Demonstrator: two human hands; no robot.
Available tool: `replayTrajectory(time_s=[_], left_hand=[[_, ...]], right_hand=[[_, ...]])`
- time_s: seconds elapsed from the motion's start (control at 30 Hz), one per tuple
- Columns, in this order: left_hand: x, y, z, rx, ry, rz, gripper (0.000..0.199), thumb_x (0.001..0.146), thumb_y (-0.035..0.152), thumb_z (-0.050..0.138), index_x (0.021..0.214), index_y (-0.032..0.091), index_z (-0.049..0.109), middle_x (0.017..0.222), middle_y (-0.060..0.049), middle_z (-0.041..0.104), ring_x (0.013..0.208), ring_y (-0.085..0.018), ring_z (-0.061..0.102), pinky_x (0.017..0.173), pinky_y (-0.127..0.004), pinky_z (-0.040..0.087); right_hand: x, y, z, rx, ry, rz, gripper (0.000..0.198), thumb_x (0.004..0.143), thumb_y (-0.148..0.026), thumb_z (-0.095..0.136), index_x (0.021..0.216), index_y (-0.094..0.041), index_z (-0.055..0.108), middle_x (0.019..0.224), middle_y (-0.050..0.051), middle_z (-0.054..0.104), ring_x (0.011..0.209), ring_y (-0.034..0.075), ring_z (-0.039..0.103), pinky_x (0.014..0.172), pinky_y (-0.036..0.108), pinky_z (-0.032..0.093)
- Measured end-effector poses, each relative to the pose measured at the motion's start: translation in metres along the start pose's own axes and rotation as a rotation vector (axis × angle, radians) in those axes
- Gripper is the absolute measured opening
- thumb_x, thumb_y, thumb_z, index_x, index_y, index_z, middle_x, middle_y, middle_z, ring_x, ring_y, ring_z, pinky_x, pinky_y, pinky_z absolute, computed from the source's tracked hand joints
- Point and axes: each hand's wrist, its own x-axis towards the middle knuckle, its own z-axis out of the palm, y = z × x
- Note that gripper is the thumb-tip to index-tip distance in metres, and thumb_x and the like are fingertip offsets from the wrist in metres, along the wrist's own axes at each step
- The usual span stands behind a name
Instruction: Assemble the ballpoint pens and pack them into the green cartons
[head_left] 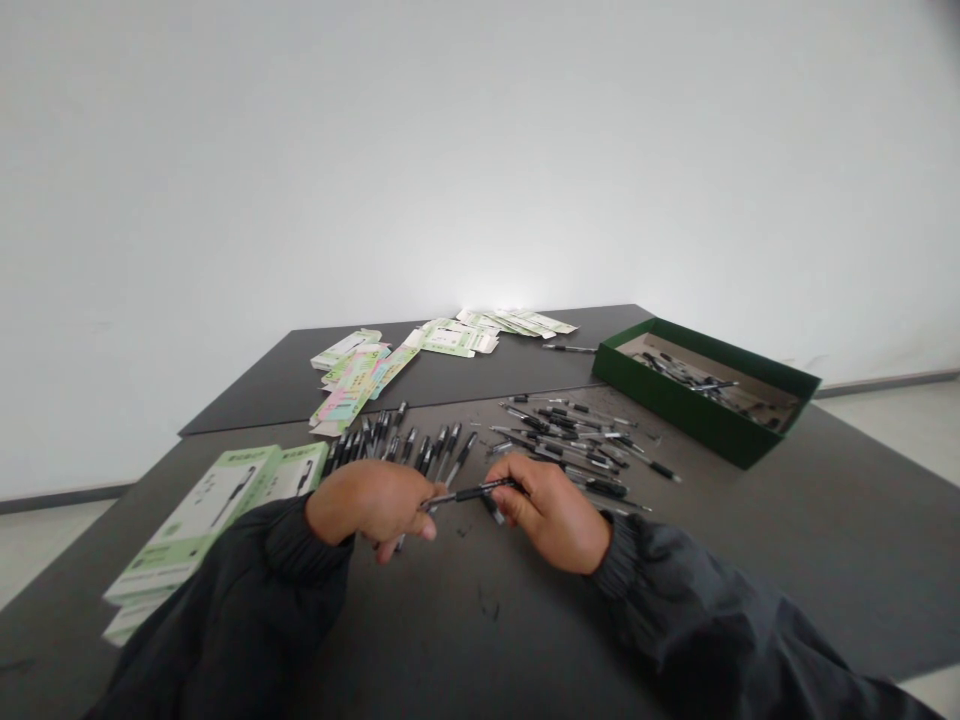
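Note:
Between my two hands a pen (469, 494) with a dark grip lies nearly level above the table. My left hand (379, 500) pinches its left end, fingers closed. On the other end, my right hand (544, 505) has thumb and fingers closed around it. Just beyond my left hand, a row of capped black pens (420, 448) lies side by side, partly hidden by that hand. Behind and right of my right hand spreads a loose pile of pens (577, 440), some clear-barrelled, pointing in several directions.
Stacked white-and-green pen boxes (202, 510) lie at the left. Flattened cartons (454, 337) and colourful packets (356, 380) are farther back. A green open box (679, 410) holding pens stands at the right. Dark tables (247, 385) meet at a seam, with a wall behind.

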Motion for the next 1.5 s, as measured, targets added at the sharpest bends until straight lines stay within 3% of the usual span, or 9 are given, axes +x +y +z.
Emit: replayTrajectory(time_s=[0.37, 0.57, 0.73, 0.83, 0.97, 1.1, 1.23, 1.37, 1.5], left_hand=[[-0.010, 0.012, 0.000, 0.077, 0.055, -0.037, 0.040, 0.080, 0.024, 0.048, 0.120, 0.018, 0.050, 0.062, -0.004, 0.071, 0.068, -0.021, 0.066, 0.053, -0.025, 0.041], [-0.014, 0.004, -0.004, 0.034, 0.068, 0.039, 0.040, 0.085, 0.024, 0.043, 0.124, 0.017, 0.045, 0.071, -0.005, 0.072, 0.068, -0.019, 0.065, 0.057, -0.023, 0.045], [-0.014, 0.000, -0.006, 0.133, 0.219, 0.124, 0.054, 0.084, 0.032, 0.046, 0.134, 0.018, 0.034, 0.104, -0.010, 0.067, 0.086, -0.022, 0.062, 0.071, -0.027, 0.045], [-0.012, 0.001, -0.004, 0.115, 0.261, 0.212, 0.047, 0.084, 0.034, 0.045, 0.129, 0.022, 0.042, 0.107, -0.005, 0.065, 0.089, -0.020, 0.060, 0.075, -0.025, 0.044], [-0.018, 0.002, -0.005, 0.041, 0.310, 0.270, 0.042, 0.084, 0.037, 0.046, 0.123, 0.023, 0.045, 0.099, -0.001, 0.066, 0.081, -0.018, 0.060, 0.073, -0.024, 0.043], [-0.034, -0.001, -0.006, 0.050, 0.376, 0.312, 0.035, 0.086, 0.033, 0.042, 0.118, 0.021, 0.048, 0.102, -0.003, 0.065, 0.087, -0.018, 0.058, 0.077, -0.024, 0.042], [-0.046, -0.004, -0.003, 0.118, 0.422, 0.214, 0.038, 0.088, 0.038, 0.038, 0.118, 0.018, 0.049, 0.109, -0.007, 0.063, 0.095, -0.022, 0.057, 0.081, -0.027, 0.042], [-0.053, -0.017, 0.004, 0.093, 0.479, 0.231, 0.057, 0.087, 0.044, 0.038, 0.135, 0.014, 0.028, 0.129, -0.013, 0.050, 0.110, -0.022, 0.051, 0.088, -0.027, 0.038], [-0.068, -0.036, 0.014, 0.113, 0.470, 0.082, 0.082, 0.086, 0.057, 0.030, 0.141, 0.005, -0.001, 0.140, -0.024, 0.033, 0.122, -0.026, 0.040, 0.093, -0.030, 0.034]], right_hand=[[-0.003, -0.006, 0.000, 0.078, 0.035, -0.034, 0.007, 0.084, -0.019, 0.051, 0.085, -0.017, 0.057, 0.075, 0.001, 0.058, 0.069, 0.011, 0.052, 0.064, 0.024, 0.038], [0.002, 0.007, 0.011, 0.790, -0.005, 0.007, 0.041, 0.079, -0.038, 0.060, 0.112, -0.018, 0.044, 0.066, -0.002, 0.054, 0.057, 0.011, 0.055, 0.055, 0.025, 0.042], [0.006, 0.004, 0.017, 0.976, -0.087, 0.039, 0.057, 0.070, -0.037, 0.070, 0.116, -0.021, 0.042, 0.076, -0.001, 0.057, 0.064, 0.011, 0.057, 0.061, 0.026, 0.045], [0.010, -0.007, 0.027, 0.960, -0.070, 0.002, 0.038, 0.074, -0.041, 0.066, 0.102, -0.019, 0.052, 0.078, 0.001, 0.057, 0.063, 0.011, 0.054, 0.061, 0.027, 0.045], [0.019, -0.026, 0.045, 0.908, 0.153, -0.078, 0.027, 0.082, -0.043, 0.053, 0.077, -0.017, 0.054, 0.071, 0.001, 0.052, 0.063, 0.012, 0.049, 0.062, 0.026, 0.043], [0.023, -0.049, 0.055, 0.924, 0.260, -0.152, 0.023, 0.079, -0.039, 0.057, 0.092, -0.020, 0.051, 0.081, 0.002, 0.052, 0.069, 0.012, 0.050, 0.066, 0.027, 0.044], [0.028, -0.065, 0.066, 0.783, 0.355, -0.225, 0.020, 0.082, -0.036, 0.054, 0.091, -0.018, 0.055, 0.090, 0.005, 0.054, 0.084, 0.015, 0.052, 0.078, 0.028, 0.043], [0.044, -0.058, 0.074, 0.694, 0.440, -0.063, 0.027, 0.083, -0.042, 0.048, 0.082, -0.016, 0.055, 0.073, 0.002, 0.055, 0.066, 0.013, 0.051, 0.062, 0.024, 0.043], [0.065, -0.033, 0.062, 0.362, 0.285, 0.199, 0.036, 0.085, -0.044, 0.041, 0.075, -0.013, 0.057, 0.060, 0.002, 0.055, 0.051, 0.011, 0.050, 0.050, 0.022, 0.039]])
